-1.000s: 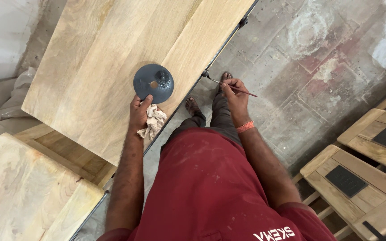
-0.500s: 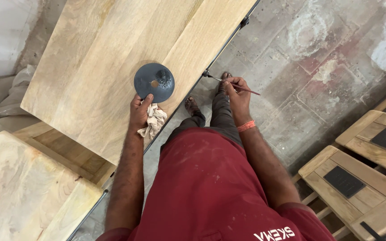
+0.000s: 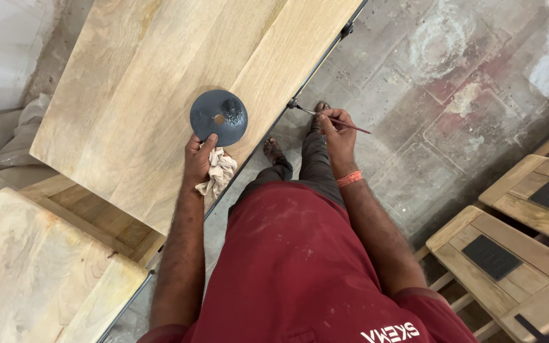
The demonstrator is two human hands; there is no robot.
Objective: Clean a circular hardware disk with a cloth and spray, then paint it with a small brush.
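Note:
My left hand (image 3: 198, 159) rests on the pale wooden tabletop (image 3: 154, 82), gripping a crumpled cream rag (image 3: 220, 174) and pinching the near rim of a round dark grey disc (image 3: 218, 117) that lies flat on the wood. My right hand (image 3: 338, 133) holds a thin paintbrush (image 3: 325, 117) like a pen. The brush tip touches the black metal edge of the table (image 3: 295, 105) at a small bracket. My bare feet and dark trousers show below, between the hands.
A second light wooden top (image 3: 27, 273) lies at lower left. Wooden frames with dark inset panels (image 3: 497, 254) stand at the right on the stained concrete floor (image 3: 452, 82). White sheeting (image 3: 1, 57) sits at the far left.
The right hand has shifted the brush slightly along the table's metal edge. The left hand, rag and disc stay where they were.

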